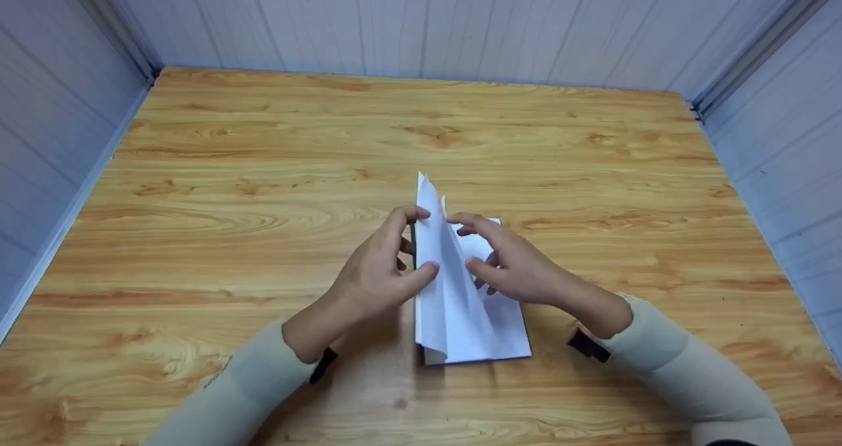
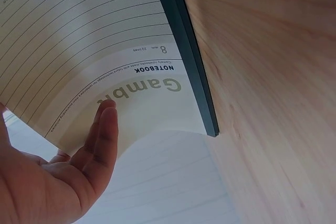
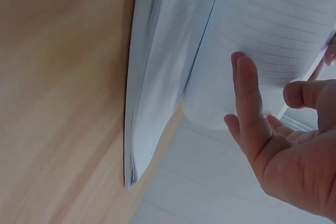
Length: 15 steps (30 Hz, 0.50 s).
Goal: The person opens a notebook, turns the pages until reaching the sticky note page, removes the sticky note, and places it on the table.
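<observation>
An open notebook (image 1: 510, 327) lies on the table, a bundle of its white pages raised steeply along its left side. My left hand (image 1: 378, 272) holds these raised pages, thumb on the near face and other fingers toward the back. In the left wrist view, fingers of the left hand (image 2: 86, 171) lie against a lined page (image 2: 79, 35) printed "NOTEBOOK", beside a dark green cover edge (image 2: 186, 51). From the right, my right hand (image 1: 516, 262) reaches to the lifted pages, thumb and forefinger at them. Its fingers (image 3: 249, 93) look loosely extended, apart from each other, in the right wrist view.
The wood-grain table (image 1: 263, 143) extends around the notebook. Pale panelled walls (image 1: 395, 25) border it at the back and on both sides. Each wrist carries a small black device (image 1: 587, 345) at the sleeve's end.
</observation>
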Each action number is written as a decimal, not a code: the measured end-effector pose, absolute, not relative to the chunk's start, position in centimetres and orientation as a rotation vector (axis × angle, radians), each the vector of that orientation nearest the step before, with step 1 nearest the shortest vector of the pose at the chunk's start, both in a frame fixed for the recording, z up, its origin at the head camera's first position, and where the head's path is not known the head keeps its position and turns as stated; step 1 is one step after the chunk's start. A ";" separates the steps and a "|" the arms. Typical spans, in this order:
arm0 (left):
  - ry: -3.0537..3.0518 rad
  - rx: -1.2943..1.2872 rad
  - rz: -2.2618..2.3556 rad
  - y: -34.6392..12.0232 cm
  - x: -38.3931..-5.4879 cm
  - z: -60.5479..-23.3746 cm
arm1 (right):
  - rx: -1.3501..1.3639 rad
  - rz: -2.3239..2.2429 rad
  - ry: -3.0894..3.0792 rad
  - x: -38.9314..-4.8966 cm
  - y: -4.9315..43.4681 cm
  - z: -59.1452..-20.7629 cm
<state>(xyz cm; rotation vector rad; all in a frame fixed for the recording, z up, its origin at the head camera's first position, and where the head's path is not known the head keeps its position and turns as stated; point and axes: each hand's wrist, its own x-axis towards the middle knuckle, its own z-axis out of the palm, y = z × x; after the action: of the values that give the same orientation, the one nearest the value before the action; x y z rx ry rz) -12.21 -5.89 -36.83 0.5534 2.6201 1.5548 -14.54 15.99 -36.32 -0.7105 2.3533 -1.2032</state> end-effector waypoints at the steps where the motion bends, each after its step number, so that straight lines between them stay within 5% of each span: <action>1: 2.625 0.550 1.550 -5.9 -12.2 -36.9 | -0.709 -1.205 2.341 -14.3 15.7 -36.1; 15: 2.664 0.565 1.468 -5.6 -11.9 -36.9 | -0.785 -1.223 2.295 -12.3 13.6 -33.6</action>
<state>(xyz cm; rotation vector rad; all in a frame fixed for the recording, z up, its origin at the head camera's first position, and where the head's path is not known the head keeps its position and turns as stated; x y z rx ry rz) -11.90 -5.58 -36.86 0.5649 2.6636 1.4683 -12.25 13.59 -33.64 -0.7846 2.2954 -1.2234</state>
